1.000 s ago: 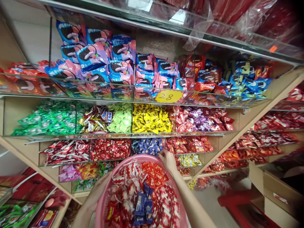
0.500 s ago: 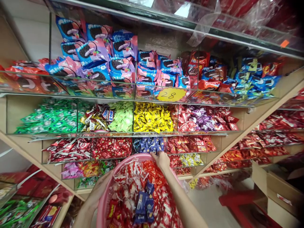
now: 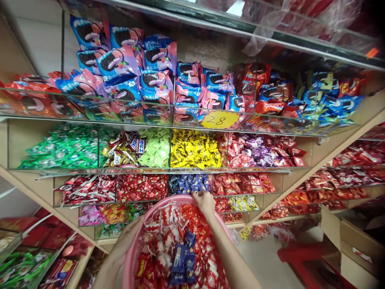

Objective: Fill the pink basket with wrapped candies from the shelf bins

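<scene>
A pink plastic basket full of wrapped candies is in front of me. It holds red candies, red-and-white striped ones and several dark blue packets on top. My left hand is pressed against the basket's left outer side; its fingertips are hidden behind the wall. At the far rim, my right hand is closed with thumb and fingers over the edge. Just beyond it lies a shelf bin of dark blue candies.
Glass-fronted shelves carry sandwich-cookie packs, green candies and yellow candies. A yellow price tag reads 28. At lower right are a cardboard box and a red stool-like object. More candy bins stand at lower left.
The view has shifted very slightly, so the upper shelves sit a little farther right. Both hands keep their places on the basket.
</scene>
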Action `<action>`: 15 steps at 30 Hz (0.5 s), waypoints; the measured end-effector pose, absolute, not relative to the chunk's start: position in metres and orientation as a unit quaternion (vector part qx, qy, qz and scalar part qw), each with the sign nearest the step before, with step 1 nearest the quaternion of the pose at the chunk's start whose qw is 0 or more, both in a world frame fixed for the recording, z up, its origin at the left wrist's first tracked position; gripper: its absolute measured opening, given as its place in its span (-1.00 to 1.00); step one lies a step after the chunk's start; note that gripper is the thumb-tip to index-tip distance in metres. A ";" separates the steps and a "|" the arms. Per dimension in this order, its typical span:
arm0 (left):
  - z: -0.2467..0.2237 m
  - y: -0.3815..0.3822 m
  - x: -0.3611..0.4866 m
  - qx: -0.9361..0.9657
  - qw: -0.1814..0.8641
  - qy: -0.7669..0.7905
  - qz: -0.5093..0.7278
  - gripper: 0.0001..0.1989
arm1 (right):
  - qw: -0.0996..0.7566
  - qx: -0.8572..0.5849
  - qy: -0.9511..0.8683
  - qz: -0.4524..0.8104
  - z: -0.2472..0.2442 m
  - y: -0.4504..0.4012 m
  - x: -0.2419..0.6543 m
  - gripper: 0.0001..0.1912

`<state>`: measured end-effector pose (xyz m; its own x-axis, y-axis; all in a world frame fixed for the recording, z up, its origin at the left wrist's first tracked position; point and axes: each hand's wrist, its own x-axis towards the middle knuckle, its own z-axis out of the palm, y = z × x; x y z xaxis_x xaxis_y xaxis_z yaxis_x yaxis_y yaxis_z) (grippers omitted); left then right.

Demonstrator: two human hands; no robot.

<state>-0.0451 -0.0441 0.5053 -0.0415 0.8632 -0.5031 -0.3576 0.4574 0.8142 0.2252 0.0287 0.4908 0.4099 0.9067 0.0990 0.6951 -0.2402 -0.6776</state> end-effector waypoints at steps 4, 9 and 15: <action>0.507 -0.044 -0.046 0.234 0.659 0.547 0.460 -0.66 | 0.363 -0.747 -0.524 0.189 0.496 0.025 0.231 -0.60; 0.509 -0.044 -0.047 0.235 0.659 0.550 0.456 -0.66 | 0.421 -0.655 -0.570 0.265 0.511 -0.003 0.234 -0.60; 0.510 -0.043 -0.049 0.232 0.655 0.557 0.455 -0.65 | 0.250 -0.540 -0.709 0.378 0.522 -0.074 0.232 -0.78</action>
<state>-0.0489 -0.0427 0.5104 -0.0337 0.8544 -0.5185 -0.3379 0.4785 0.8105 0.2323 -0.0743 0.5220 -0.2915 0.9551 -0.0527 0.5768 0.1315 -0.8062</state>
